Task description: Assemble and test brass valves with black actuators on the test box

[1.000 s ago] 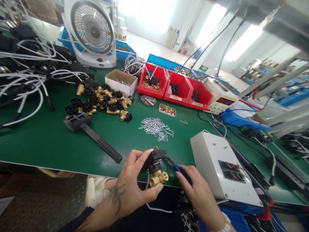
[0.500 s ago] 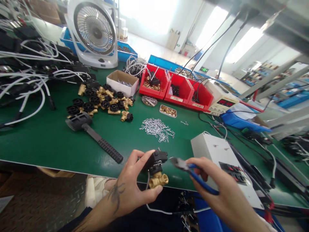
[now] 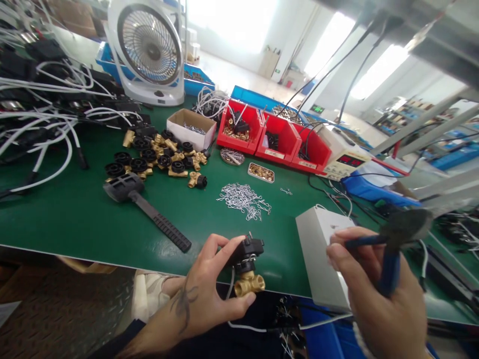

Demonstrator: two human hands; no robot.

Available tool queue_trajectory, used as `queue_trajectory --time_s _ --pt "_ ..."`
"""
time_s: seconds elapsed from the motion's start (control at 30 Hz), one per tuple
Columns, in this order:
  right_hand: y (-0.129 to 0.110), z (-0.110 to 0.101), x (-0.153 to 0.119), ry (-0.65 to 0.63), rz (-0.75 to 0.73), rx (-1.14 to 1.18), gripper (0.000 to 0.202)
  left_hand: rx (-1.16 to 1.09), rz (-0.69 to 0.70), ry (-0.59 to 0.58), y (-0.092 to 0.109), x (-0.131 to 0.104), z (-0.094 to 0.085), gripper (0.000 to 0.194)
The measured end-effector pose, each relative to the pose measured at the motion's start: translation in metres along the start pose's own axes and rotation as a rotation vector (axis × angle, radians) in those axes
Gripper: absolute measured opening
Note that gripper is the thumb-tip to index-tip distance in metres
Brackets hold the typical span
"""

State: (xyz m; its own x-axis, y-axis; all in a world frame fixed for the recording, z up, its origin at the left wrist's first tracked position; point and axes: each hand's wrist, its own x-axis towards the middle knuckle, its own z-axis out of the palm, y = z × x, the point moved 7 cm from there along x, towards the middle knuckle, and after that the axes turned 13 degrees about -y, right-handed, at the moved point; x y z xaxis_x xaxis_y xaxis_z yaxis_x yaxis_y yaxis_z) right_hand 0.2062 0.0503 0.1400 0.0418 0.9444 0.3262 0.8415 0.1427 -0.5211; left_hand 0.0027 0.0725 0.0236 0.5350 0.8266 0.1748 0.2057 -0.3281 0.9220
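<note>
My left hand [image 3: 211,284] grips a brass valve [image 3: 250,284] with a black housing [image 3: 250,247] on top, held at the bench's front edge. A metal clip sits around the neck below the housing, and a white cable hangs from it. My right hand [image 3: 381,294] is closed around blue-handled cutting pliers [image 3: 406,232], their dark head turned up and to the right. Its thumb and finger come together in front of the grey box [image 3: 324,249]; whether they touch it I cannot tell. A pile of metal spring clips [image 3: 243,198] lies beyond my left hand.
A black rubber mallet [image 3: 149,209] lies left on the green bench. Behind it are several brass valves [image 3: 164,154], a fan [image 3: 149,50] and heaped white cables [image 3: 56,124]. Red bins [image 3: 277,144], a small tray of brass parts [image 3: 261,172] and a power supply [image 3: 344,154] stand farther back.
My right hand has swung right with the pliers, away from the valve to the grey box, and the pliers' head has flipped rightward. My left hand with the valve has shifted slightly right.
</note>
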Motion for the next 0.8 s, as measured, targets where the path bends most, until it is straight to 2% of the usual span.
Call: queue_trajectory --time_s 0.03,0.13,0.17,0.2,0.3,0.33,0.37,0.4,0.47,0.5,0.53,0.57,0.63,0.67,0.7,0.73,0.8 --pt "0.001 0.006 -0.001 -0.054 -0.008 -0.004 0.013 -0.01 -0.005 0.003 -0.001 0.0 -0.001 0.075" --pt "0.0 0.039 -0.005 -0.49 -0.128 -0.069 0.016 -0.026 -0.029 0.008 -0.003 0.0 -0.002 0.075" --pt "0.001 0.042 -0.006 -0.538 -0.142 -0.086 0.016 -0.029 -0.031 0.005 -0.003 0.0 -0.002 0.075" --pt "0.003 0.037 -0.004 -0.483 -0.121 -0.088 0.015 -0.032 -0.029 0.003 -0.003 0.0 -0.002 0.075" --pt "0.017 0.002 -0.003 -0.004 0.049 0.014 0.017 -0.034 -0.017 -0.004 -0.001 0.0 -0.002 0.075" --pt "0.019 -0.003 -0.006 0.09 0.077 0.045 0.017 -0.032 -0.017 -0.006 -0.001 0.0 -0.002 0.075" --pt "0.018 0.0 -0.006 0.07 0.071 0.056 0.016 -0.029 -0.018 -0.007 -0.001 0.0 -0.002 0.076" --pt "0.014 0.01 -0.004 -0.054 0.037 0.04 0.015 -0.025 -0.022 -0.008 -0.002 0.0 -0.001 0.076" --pt "0.003 0.038 -0.004 -0.427 -0.07 -0.043 0.013 -0.021 -0.032 -0.009 -0.002 -0.001 -0.001 0.077" --pt "0.0 0.046 -0.006 -0.553 -0.103 -0.079 0.013 -0.02 -0.036 -0.009 -0.003 -0.001 -0.001 0.077" --pt "0.0 0.046 -0.006 -0.572 -0.11 -0.097 0.013 -0.018 -0.038 -0.008 -0.003 -0.001 0.0 0.076" --pt "0.0 0.038 -0.004 -0.476 -0.093 -0.097 0.013 -0.016 -0.036 -0.007 -0.002 -0.002 0.0 0.076" --pt "0.005 0.013 -0.004 -0.136 -0.021 -0.062 0.011 -0.003 -0.027 -0.002 -0.001 -0.002 0.0 0.076" --pt "0.007 0.006 -0.007 -0.011 0.001 -0.048 0.011 0.005 -0.023 0.002 -0.001 -0.001 0.0 0.076" --pt "0.006 0.007 -0.009 0.006 -0.006 -0.044 0.011 0.01 -0.021 0.005 0.0 -0.001 0.0 0.076" --pt "0.004 0.016 -0.009 -0.083 -0.032 -0.051 0.012 0.01 -0.021 0.008 0.0 -0.001 0.0 0.076" --pt "-0.001 0.044 -0.012 -0.418 -0.096 -0.074 0.017 -0.003 -0.024 0.008 -0.001 -0.001 0.0 0.076"
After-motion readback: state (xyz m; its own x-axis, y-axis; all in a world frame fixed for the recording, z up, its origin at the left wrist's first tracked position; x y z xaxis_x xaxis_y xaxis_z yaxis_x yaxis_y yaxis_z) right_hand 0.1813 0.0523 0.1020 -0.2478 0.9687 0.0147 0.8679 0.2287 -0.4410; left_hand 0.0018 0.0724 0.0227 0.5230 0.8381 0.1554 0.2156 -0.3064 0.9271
